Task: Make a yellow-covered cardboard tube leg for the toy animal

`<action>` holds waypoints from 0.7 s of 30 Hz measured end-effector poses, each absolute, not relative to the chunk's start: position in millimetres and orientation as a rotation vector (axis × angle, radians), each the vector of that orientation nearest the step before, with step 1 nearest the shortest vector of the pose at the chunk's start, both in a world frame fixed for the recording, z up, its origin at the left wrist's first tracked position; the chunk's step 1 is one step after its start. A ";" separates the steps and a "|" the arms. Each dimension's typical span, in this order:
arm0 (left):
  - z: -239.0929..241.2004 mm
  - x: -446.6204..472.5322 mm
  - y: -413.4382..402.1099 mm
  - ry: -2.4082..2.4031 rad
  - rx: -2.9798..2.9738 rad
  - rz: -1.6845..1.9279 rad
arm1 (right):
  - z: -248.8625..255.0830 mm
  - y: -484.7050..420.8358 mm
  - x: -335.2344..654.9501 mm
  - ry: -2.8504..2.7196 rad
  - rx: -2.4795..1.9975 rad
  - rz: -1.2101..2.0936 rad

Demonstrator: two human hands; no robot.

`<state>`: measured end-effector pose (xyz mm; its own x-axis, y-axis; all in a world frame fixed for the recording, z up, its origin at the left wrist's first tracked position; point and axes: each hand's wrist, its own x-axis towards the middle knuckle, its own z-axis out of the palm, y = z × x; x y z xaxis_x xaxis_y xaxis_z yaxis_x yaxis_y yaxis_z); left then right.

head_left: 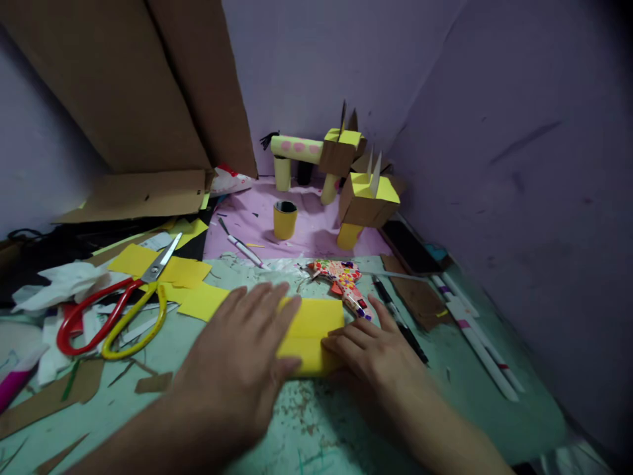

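Cardboard sheets (148,86), large, brown and flat, lean against the wall far beyond the left hand, with another brown piece lying below them. Under both hands spreads the pale green work surface (316,429), scattered with scraps. Beyond the hands, on a pink sheet (257,221), stand two animal figures of brown card boxes with yellow paper tops on yellow tube legs (366,198), and a short yellow tube (285,220) stands alone in front of them. The left hand (237,363) lies flat and spread, palm down, pressing on the left part of a folded rectangle of yellow paper (311,333), which sits between the two hands on the surface. The right hand (376,349) rests on the sheet's right edge with its fingers curled down onto it; neither hand grips anything. Well to the left of the left hand lie scissors with one red and one yellow handle (119,310) on loose yellow paper pieces (163,270). Just beyond the right hand lies a glue gun with a flowered pattern (346,280). To the right of the right hand lie a black pen (398,316) and white sticks (475,333).
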<state>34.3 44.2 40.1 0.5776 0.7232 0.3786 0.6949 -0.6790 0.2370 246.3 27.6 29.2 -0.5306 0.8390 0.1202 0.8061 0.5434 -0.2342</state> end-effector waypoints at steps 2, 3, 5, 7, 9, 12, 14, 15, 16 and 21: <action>25.5 41.9 23.0 1.171 2.950 0.574 | 29.8 26.1 245.6 -2.556 -1.411 0.238; 16.8 45.2 16.2 1.202 2.990 0.575 | 30.3 25.5 245.3 -2.554 -1.419 0.251; 0.9 49.7 10.5 1.242 3.035 0.521 | 31.4 24.9 245.2 -2.561 -1.416 0.278; -9.1 50.9 12.2 1.231 3.047 0.493 | 32.7 24.4 245.6 -2.558 -1.419 0.305; -12.3 50.0 16.4 1.193 3.033 0.519 | 33.7 23.5 246.1 -2.548 -1.426 0.340; -8.6 47.9 21.1 1.120 3.003 0.585 | 34.4 21.8 246.4 -2.519 -1.449 0.374; -4.2 47.4 23.1 1.079 3.001 0.611 | 33.7 20.8 246.9 -2.479 -1.452 0.386; -2.2 47.5 24.2 1.057 3.011 0.613 | 32.9 20.1 247.4 -2.448 -1.454 0.402; -0.4 47.7 25.4 1.032 3.023 0.610 | 31.7 19.2 248.4 -2.414 -1.449 0.426; 3.8 48.2 31.4 0.960 3.056 0.608 | 23.6 3.0 261.2 -1.968 -1.311 0.304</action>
<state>48.2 31.4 3.8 0.7577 0.5281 0.3835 0.5723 -0.8201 -0.0014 261.2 3.0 23.6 -0.2048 0.8713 0.4461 0.6964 0.4499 -0.5591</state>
